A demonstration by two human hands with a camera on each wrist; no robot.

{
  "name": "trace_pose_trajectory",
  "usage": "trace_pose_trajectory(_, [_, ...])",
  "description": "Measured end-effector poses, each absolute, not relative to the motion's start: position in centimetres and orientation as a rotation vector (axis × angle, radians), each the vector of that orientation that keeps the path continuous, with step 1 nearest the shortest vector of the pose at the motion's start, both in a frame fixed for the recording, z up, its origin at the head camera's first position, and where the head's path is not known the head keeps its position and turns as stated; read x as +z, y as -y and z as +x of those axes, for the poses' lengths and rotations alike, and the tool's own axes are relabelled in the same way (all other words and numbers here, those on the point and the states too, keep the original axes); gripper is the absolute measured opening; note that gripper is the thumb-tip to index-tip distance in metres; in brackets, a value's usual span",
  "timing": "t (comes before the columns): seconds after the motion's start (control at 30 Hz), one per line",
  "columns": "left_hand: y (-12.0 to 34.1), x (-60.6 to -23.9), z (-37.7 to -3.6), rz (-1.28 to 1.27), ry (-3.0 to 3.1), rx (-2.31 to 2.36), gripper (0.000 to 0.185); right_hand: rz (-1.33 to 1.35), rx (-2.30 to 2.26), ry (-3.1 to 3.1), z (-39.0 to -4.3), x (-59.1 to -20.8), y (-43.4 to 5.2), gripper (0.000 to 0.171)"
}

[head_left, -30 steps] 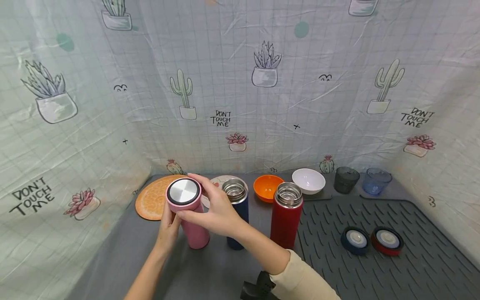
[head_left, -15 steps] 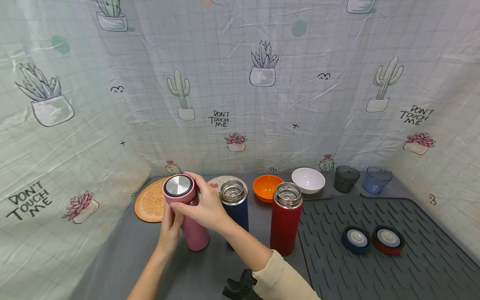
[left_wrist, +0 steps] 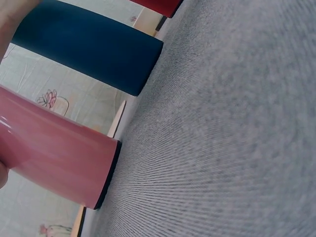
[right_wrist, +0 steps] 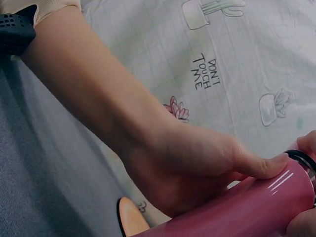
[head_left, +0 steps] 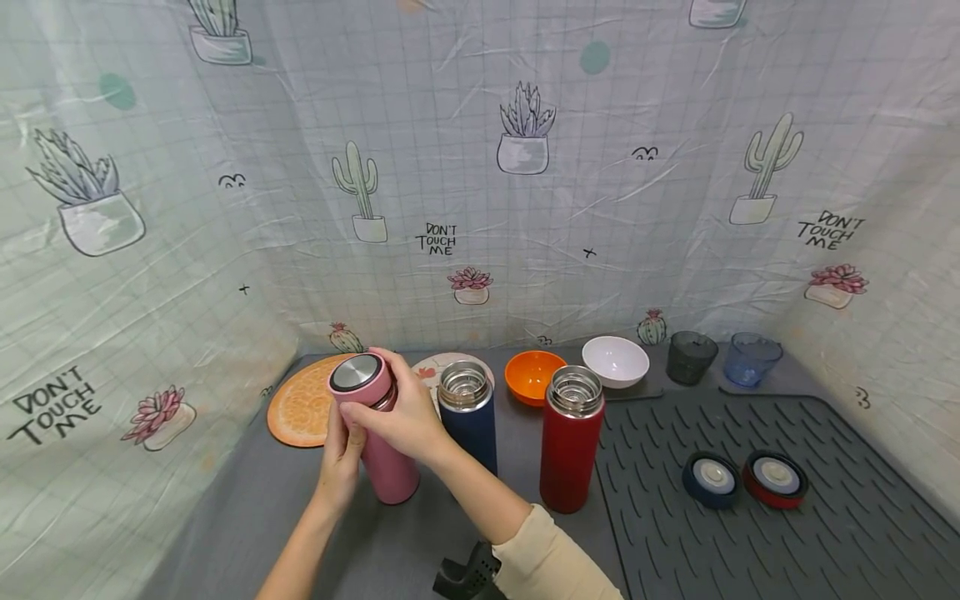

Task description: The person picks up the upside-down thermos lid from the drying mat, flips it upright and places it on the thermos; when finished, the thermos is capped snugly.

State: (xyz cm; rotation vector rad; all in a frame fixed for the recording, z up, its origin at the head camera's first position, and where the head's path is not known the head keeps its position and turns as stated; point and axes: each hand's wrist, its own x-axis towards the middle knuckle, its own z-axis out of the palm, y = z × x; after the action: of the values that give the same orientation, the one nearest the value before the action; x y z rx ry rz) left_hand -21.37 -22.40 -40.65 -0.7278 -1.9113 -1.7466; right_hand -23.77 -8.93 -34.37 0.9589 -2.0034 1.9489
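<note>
While both hands [head_left: 375, 433] grip the pink flask [head_left: 382, 450], blue flask [head_left: 468, 425] and red flask [head_left: 572, 450] stand uncapped

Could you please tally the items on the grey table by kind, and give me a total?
Flasks: 3 (pink metal flask, navy metal flask, red metal flask)
Loose lids: 2 (navy round lid, red round lid)
Bowls: 2 (orange plastic bowl, white plastic bowl)
Cups: 2 (dark grey tumbler, blue tumbler)
Plates or mats: 2 (orange-slice round mat, white patterned plate)
Total: 11
</note>
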Motion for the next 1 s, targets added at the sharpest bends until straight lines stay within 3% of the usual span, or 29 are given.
trace_pose_trajectory(0.5, [22.1,-40.8,-21.3,-0.727,1.853,-1.717,0.037,0.881,2.018,2.022,-23.6,-34.3,9.3,0.073])
trace_pose_trajectory(0.87, [22.0,-40.7,-21.4,-0.734,1.871,-1.735,0.050,1.021,2.067,1.949,-22.6,-33.3,8.3,0.062])
trace_pose_trajectory(1.0, [22.0,-40.7,-21.3,-0.706,1.871,-1.728,0.046,0.959,2.091,1.948,-23.6,-34.5,9.0,0.069])
